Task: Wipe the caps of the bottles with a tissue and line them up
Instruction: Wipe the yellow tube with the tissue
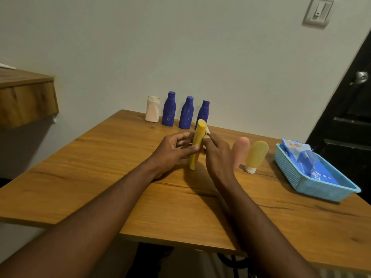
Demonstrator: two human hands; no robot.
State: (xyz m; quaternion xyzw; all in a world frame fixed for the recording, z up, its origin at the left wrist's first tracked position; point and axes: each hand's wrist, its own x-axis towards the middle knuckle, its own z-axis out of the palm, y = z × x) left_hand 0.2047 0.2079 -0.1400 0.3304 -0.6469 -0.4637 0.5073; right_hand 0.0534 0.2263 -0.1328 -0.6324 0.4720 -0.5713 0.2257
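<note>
Head view showed both my forearms stretched out over the wooden table point(100, 167), the hands meeting near its middle. My left hand point(174, 149) sat on the left of the yellow bottle point(197, 137), thumb laid across its front and fingers curled round behind, gripping it about halfway up. The bottle stood nearly upright, its rounded top leaning a little to the right and its lower end down at the tabletop; I could not tell whether it touched the wood. My right hand point(217, 155) had its back to the camera, and its thumb and forefinger pinched a small scrap of white tissue point(208, 130) against the bottle's right side, just below the top. Along the wall at the far edge stood a row: a white bottle point(152, 110), then three blue bottles point(186, 114), the rightmost partly hidden behind the one I held. Just right of my right hand stood a pink tube point(241, 149) and a pale yellow tube point(257, 155), side by side, the yellow one cap down. Further right lay a blue basket point(301, 183) with a blue packet point(305, 157) in it
</note>
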